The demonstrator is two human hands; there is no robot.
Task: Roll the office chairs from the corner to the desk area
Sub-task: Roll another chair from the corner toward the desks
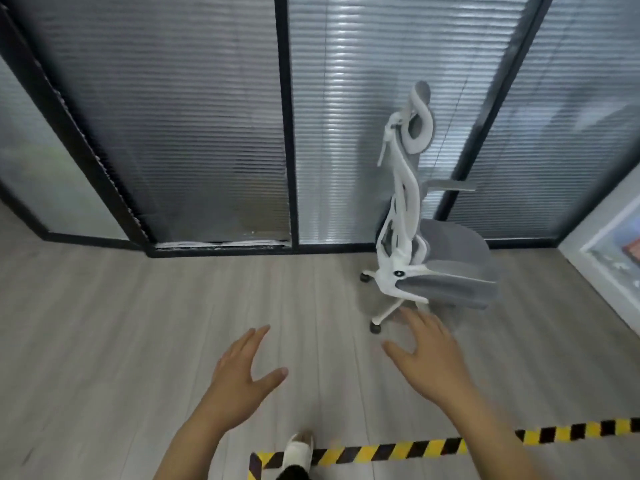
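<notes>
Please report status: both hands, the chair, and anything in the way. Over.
Left hand and right hand open, empty, held out toward office chair. Chair upright by glass wall. Only striped tape on floor, by foot.

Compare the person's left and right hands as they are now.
The left hand is over bare floor; the right hand reaches further, close to the base of the office chair. The left hand's fingers lie together; the right hand's are spread. Both are open, palms down, holding nothing.

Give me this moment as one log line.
stage: pre-contact | left hand: open, empty | right hand: open, empty | office chair: beside glass wall, untouched
</notes>
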